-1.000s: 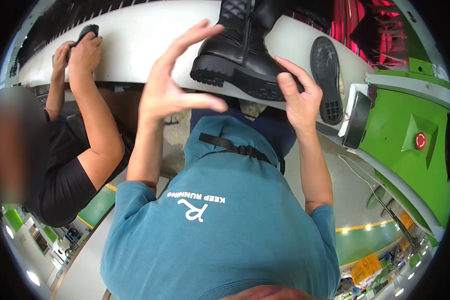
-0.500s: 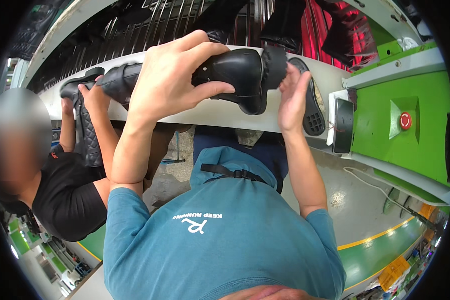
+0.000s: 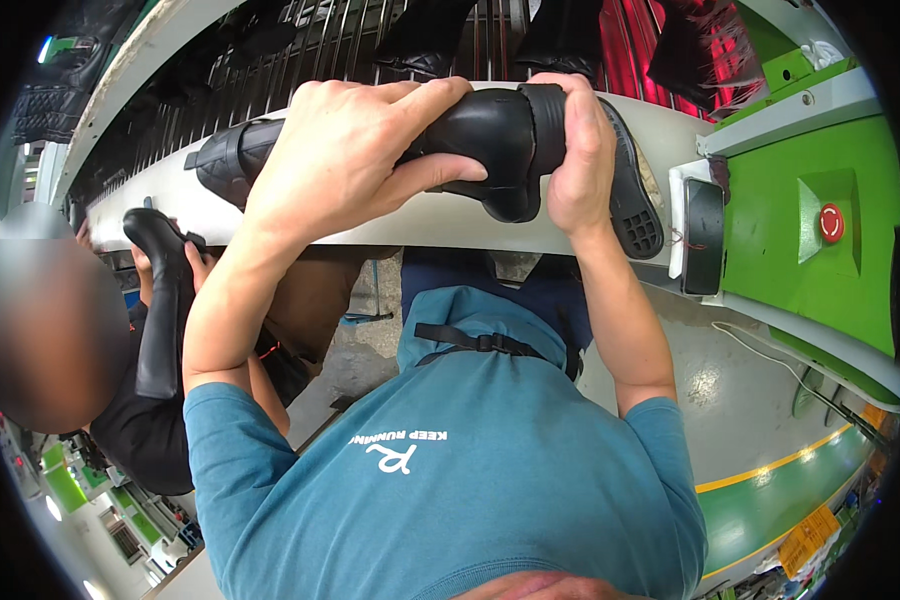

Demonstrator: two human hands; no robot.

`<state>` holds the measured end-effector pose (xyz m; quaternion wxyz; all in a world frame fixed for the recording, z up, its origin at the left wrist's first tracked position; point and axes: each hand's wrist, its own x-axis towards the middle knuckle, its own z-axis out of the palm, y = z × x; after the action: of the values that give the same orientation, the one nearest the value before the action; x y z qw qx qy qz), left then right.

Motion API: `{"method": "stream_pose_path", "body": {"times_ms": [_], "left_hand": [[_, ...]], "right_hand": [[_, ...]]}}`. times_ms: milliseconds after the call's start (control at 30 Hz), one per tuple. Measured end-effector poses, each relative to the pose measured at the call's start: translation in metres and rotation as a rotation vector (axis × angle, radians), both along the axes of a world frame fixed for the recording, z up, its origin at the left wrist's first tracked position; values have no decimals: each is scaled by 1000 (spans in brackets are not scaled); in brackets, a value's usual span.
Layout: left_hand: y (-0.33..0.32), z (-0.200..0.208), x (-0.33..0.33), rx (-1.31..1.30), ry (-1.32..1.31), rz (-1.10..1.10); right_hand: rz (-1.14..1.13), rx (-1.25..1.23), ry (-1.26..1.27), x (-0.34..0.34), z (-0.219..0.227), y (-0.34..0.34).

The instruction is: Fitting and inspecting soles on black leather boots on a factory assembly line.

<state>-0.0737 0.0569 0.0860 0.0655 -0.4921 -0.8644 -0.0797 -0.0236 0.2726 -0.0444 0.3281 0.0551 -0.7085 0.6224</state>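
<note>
A black boot (image 3: 485, 130) is held level above the white ledge (image 3: 420, 232). My left hand (image 3: 335, 160) is clamped over it from above, thumb along the near side. At the boot's right end, my right hand (image 3: 582, 165) wraps round the ribbed black sole (image 3: 543, 128), with some fingers hidden behind it. A strapped black leather part (image 3: 232, 160) shows left of my left hand; I cannot tell whether it belongs to the same boot. Just right of my right hand, a loose black sole (image 3: 632, 190) lies on the ledge.
Beyond the ledge are metal rollers (image 3: 350, 45) carrying several black boots (image 3: 425, 35). On the right stand a dark phone-like slab (image 3: 703, 222) and a green machine panel with a red button (image 3: 831, 223). A co-worker on the left holds another black boot (image 3: 165, 290).
My right hand has gone from open beside the sole to wrapped round it. My left hand still grips the boot. The co-worker's boot has been turned and brought lower.
</note>
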Motion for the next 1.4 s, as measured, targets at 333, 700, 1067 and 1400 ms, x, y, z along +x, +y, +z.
{"method": "stream_pose_path", "body": {"times_ms": [333, 700, 1067, 1400], "left_hand": [[18, 1, -18, -6, -17, -62], [46, 13, -15, -121, -25, -121], [68, 10, -15, -107, 16, -139], [22, -2, -2, 87, 21, -159]], "right_hand": [[-77, -385, -66, -9, -18, -7], [-100, -269, 72, -2, -12, 5], [-153, 113, -27, 8, -4, 29], [-62, 250, 166, 24, 11, 18]]}}
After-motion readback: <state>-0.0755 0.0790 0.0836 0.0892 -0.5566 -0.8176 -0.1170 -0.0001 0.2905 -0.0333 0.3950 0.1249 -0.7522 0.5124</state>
